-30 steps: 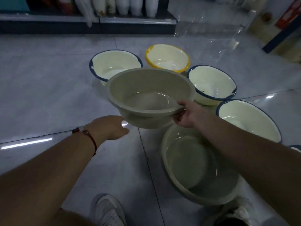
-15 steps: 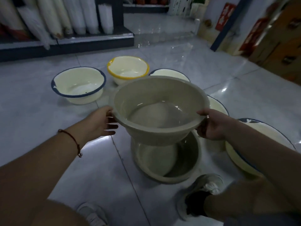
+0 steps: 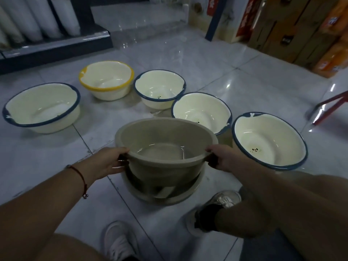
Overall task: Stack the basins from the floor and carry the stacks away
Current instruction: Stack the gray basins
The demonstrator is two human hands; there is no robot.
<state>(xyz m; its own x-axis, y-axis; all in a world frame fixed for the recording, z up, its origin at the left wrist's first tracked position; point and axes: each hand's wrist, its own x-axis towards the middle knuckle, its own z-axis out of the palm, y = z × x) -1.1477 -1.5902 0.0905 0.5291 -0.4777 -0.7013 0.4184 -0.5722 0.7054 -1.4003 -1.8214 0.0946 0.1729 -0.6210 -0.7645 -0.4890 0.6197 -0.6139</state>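
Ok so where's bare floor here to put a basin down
Bare floor lies left of the grey basin, below the large blue-rimmed basin, and far beyond the yellow-rimmed basin. It is crowded right of the grey basin, where three blue-rimmed basins sit close.

both hands (image 3: 111,162) gripping grey basin (image 3: 165,147) rim

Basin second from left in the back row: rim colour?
Yellow rim on a cream basin; the head view shows it clearly.

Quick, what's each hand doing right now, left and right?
Left hand: closed on the rim of the grey basin.
Right hand: closed on the same basin's opposite rim.
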